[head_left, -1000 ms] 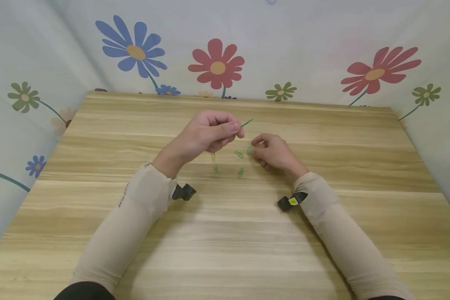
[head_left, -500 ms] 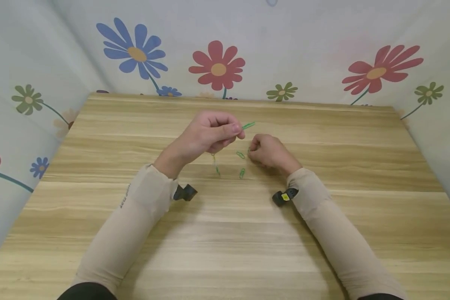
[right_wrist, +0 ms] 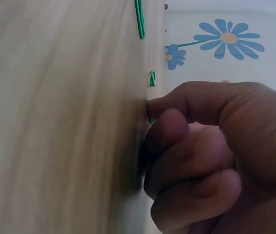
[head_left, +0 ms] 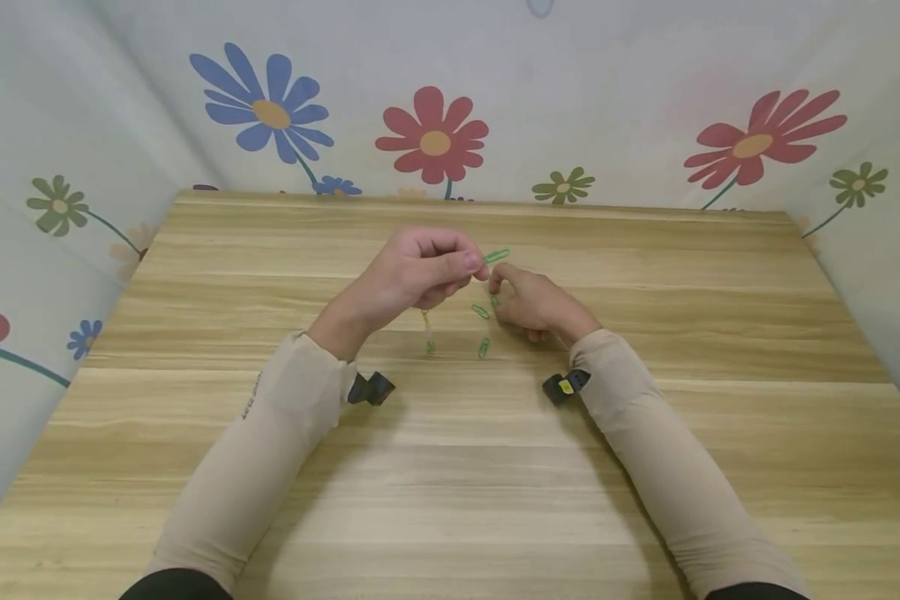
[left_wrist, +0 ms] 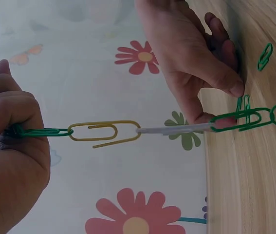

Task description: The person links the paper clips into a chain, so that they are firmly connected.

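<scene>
High over the table, my left hand (head_left: 412,271) pinches a green paper clip (head_left: 498,256) between thumb and index finger. A chain hangs from that hand, clearest in the left wrist view: a green clip, a yellow paper clip (left_wrist: 103,122), a white paper clip (left_wrist: 176,129) and green paper clips (left_wrist: 242,112) at its lower end. My right hand (head_left: 536,304) is down at the tabletop, thumb and index finger parted on either side of a small green paper clip (head_left: 495,300). Its other fingers are curled, as the right wrist view shows.
Two more loose green paper clips, one nearer (head_left: 483,347) and one farther (head_left: 480,311), lie on the wooden table (head_left: 450,467) between the hands. A flower-printed curtain (head_left: 615,100) stands behind the table's far edge.
My right hand has shifted slightly left around the small green clip; its thumb and index finger drew together, then parted. The held clip has turned to show its loop, and the chain sways.
</scene>
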`<state>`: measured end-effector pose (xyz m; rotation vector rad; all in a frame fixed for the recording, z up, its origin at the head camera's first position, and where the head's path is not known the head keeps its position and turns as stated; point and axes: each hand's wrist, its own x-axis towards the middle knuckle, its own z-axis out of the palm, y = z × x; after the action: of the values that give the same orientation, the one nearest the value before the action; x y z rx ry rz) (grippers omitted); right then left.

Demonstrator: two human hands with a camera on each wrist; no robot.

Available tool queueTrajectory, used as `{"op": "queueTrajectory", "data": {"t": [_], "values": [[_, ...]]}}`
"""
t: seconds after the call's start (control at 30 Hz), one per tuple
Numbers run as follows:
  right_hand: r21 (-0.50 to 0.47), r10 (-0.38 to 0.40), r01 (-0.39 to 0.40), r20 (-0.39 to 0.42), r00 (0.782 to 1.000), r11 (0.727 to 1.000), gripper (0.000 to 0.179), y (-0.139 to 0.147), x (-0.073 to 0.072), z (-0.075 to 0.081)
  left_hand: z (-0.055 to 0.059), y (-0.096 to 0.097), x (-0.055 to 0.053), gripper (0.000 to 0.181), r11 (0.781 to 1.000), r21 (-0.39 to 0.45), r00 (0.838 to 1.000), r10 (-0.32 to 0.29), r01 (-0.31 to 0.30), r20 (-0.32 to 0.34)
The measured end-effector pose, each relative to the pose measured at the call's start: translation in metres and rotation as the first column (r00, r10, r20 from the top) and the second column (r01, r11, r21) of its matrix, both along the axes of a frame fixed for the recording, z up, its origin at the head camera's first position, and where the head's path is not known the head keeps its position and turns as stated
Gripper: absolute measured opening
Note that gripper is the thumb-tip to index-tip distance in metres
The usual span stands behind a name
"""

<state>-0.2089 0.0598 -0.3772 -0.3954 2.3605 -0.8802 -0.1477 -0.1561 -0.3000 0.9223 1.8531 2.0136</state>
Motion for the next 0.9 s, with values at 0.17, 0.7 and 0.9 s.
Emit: {"op": "queueTrajectory", "data": {"t": [0.17, 0.7, 0.9], "values": [[0.006, 0.045, -0.045, 0.033, 0.998, 0.999, 0.03, 0.002, -0.005, 0.0, -0.001, 0.001, 0.0, 0.017, 1.0, 0.002, 1.0, -0.002, 0.002, 0.008], [0.015, 0.041, -0.042, 0.109, 0.993, 0.999, 0.024, 0.003, -0.013, 0.004, -0.001, 0.003, -0.002, 0.018, 0.999, 0.019, 0.999, -0.037, 0.037, 0.006], [-0.01, 0.041, -0.04, 0.151, 0.988, 0.999, 0.025, 0.002, -0.013, 0.003, -0.003, 0.001, -0.001, 0.019, 1.0, 0.012, 1.0, -0.025, 0.025, -0.002]]}}
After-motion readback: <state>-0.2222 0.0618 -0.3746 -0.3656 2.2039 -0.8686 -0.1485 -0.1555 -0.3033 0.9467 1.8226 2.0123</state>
